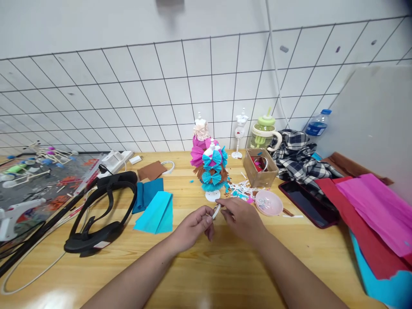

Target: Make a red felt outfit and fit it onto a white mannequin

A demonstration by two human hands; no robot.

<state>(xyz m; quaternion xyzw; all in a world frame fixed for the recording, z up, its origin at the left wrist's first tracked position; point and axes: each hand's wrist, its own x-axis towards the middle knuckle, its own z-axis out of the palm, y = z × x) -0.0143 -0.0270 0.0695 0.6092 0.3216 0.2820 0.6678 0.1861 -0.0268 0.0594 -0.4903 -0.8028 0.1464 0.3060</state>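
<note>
A short white strip [216, 211], perhaps tape, is between my two hands over the table. My left hand [195, 227] pinches its lower end between thumb and fingers. My right hand [243, 218] is closed at the strip's upper end, fingertips touching it. Just behind them stands a small dress-form figure [212, 153] on a white round base, dressed in brown and blue crepe paper with blue bows [211, 177]. Another figure [201, 129] in peach and magenta paper is partly hidden behind it. Farther back is a bare white dress form [241, 124].
Paper scraps [240, 190], a pink dish [269, 203] and a cardboard box [260, 168] lie right of the figures. A phone [309, 204] and crepe sheets [380, 210] are farther right. Folded blue paper [156, 213], a black headset [101, 234] and a glue gun [19, 216] lie left.
</note>
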